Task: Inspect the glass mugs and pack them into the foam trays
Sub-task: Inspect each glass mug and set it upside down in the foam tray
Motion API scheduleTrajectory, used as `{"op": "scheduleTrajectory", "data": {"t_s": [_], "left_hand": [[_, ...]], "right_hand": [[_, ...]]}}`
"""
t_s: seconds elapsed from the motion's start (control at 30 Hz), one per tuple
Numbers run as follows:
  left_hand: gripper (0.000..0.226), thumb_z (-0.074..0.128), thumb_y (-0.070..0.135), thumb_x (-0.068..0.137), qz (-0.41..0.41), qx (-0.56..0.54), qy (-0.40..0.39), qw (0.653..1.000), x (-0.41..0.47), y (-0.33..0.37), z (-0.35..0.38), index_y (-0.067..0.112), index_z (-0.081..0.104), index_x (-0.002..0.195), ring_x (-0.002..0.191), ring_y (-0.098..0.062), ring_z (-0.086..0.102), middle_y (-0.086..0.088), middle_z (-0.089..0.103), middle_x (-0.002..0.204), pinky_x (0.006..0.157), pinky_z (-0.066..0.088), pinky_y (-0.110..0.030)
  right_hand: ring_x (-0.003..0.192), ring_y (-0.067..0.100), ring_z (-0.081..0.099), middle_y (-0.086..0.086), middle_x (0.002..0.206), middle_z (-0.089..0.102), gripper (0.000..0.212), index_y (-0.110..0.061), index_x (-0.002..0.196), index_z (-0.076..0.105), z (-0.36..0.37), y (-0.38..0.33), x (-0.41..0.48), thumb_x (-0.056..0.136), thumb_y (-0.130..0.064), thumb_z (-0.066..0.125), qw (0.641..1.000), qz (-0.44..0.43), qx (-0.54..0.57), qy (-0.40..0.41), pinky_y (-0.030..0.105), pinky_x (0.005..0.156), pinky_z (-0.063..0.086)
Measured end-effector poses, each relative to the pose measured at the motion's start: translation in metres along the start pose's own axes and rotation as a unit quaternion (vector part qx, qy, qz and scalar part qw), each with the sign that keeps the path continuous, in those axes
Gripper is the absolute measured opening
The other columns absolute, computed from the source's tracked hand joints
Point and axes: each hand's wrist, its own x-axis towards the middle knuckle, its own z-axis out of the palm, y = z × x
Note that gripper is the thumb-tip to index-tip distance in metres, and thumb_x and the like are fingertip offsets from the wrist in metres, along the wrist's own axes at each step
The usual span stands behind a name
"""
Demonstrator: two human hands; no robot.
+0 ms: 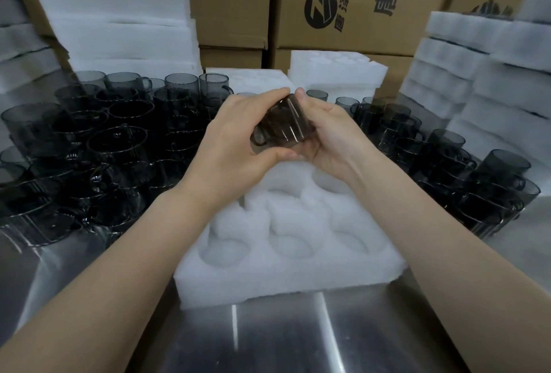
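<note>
Fingers [265,97] of the left hand [235,137] are curling over the far side of a smoky glass mug [283,123], with the thumb pressing in from below. The fingers of the right hand [326,134] are closing on the opposite side, so both hands are clamping the one mug between them. The mug is lying tilted in mid-air with its handle [258,137] pointing toward the left palm. It is hovering above the far rows of a white foam tray [286,281] and is touching none of the pockets.

The tray is sitting on a steel tabletop [298,340] beneath the two forearms, and its round pockets [290,246] are opening upward in rows.

To the left of the tray, a dense group of dark glass mugs [119,140] is standing upright, packed close together. A second group of mugs [441,158] is standing to the right in the same manner. Both groups are lying near the tray's sides.

Behind the hands, two more foam trays [334,70] are resting at the back of the tabletop. Stacks of white foam sheets [119,29] are rising at far left, and a stack of foam trays [465,80] is rising at far right. Brown cardboard boxes [357,32], printed with a black logo and characters, are closing off the background.
</note>
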Motion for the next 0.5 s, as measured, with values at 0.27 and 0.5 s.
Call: {"op": "scheduleTrajectory", "data": {"t_s": [0.27, 0.5], "left_hand": [[0.076, 0.079, -0.005, 0.069, 0.019, -0.089, 0.042, 0.995, -0.0029, -0.0038, 0.0028, 0.018, 0.047, 0.134, 0.126, -0.004, 0.051, 0.017, 0.052, 0.130, 0.100, 0.039, -0.011], [0.077, 0.083, 0.024, 0.075, -0.007, -0.039, 0.002, 0.999, -0.0004, -0.0045, 0.0050, 0.011, 0.045, 0.141, 0.125, -0.009, 0.052, 0.003, 0.056, 0.135, 0.107, 0.037, -0.019]], "right_hand": [[0.112, 0.035, 0.059, 0.019, 0.123, 0.061, 0.064, -0.004, 0.126, 0.059, -0.0037, -0.0004, 0.0015, 0.095, -0.057, 0.042, 0.975, 0.118, 0.098, -0.160, 0.037, 0.082, 0.054], [0.107, 0.033, 0.066, 0.016, 0.112, 0.068, 0.051, -0.004, 0.120, 0.061, -0.0037, -0.0001, 0.0022, 0.088, -0.043, 0.056, 0.993, 0.056, 0.038, -0.100, 0.050, 0.090, 0.055]]}}
